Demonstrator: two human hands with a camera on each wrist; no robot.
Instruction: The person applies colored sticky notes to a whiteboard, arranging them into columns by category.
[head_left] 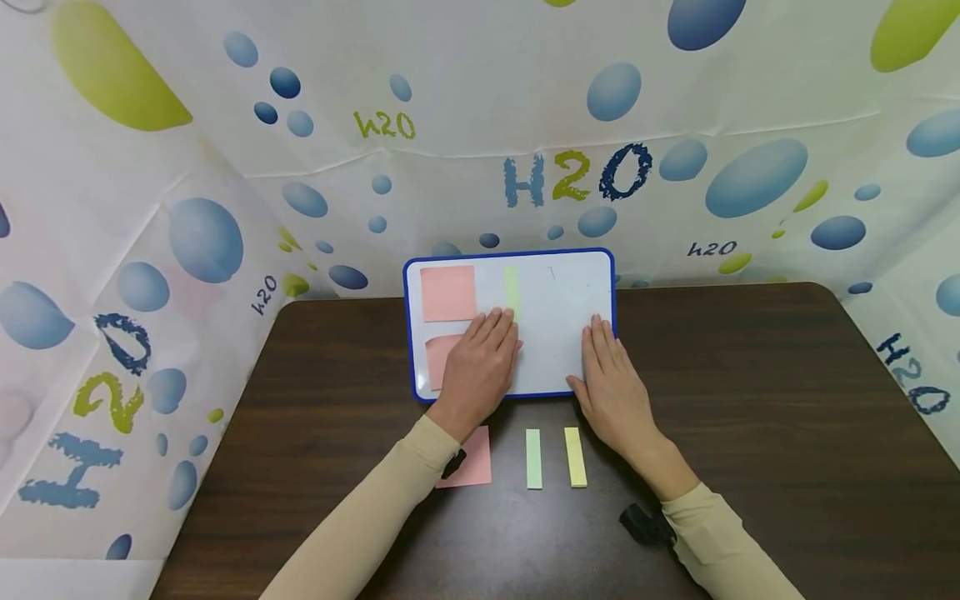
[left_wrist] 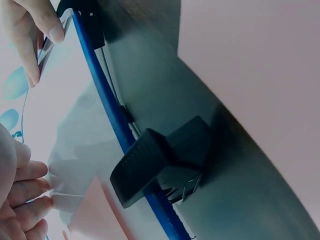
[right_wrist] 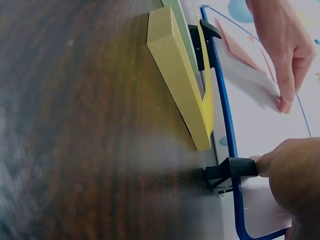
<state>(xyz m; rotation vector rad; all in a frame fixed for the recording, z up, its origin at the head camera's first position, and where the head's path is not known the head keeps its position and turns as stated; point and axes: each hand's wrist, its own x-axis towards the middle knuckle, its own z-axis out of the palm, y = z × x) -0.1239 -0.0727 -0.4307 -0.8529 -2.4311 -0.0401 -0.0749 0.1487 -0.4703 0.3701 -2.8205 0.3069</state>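
Note:
A small whiteboard (head_left: pixel 558 358) with a blue frame stands tilted at the back of the table. My left hand (head_left: pixel 480 362) presses straight fingers on its surface, fingertips at the lower end of a green sticky strip (head_left: pixel 512 287). Left of that strip is a pink sticky note (head_left: pixel 448 293); a lower pink note (head_left: pixel 438 358) is partly hidden behind the left hand. My right hand (head_left: pixel 617 396) rests with straight fingers along the board's right side. Its thumb touches a black clip (right_wrist: pixel 240 167) at the lower edge in the right wrist view.
Before the board lie a pink sticky pad (head_left: pixel 476 462), partly under the left wrist, a green strip pad (head_left: pixel 533 458) and a yellow strip pad (head_left: pixel 575 458). Another black clip (left_wrist: pixel 150 160) grips the lower frame. A printed curtain (head_left: pixel 465 175) hangs behind the dark table (head_left: pixel 750 400).

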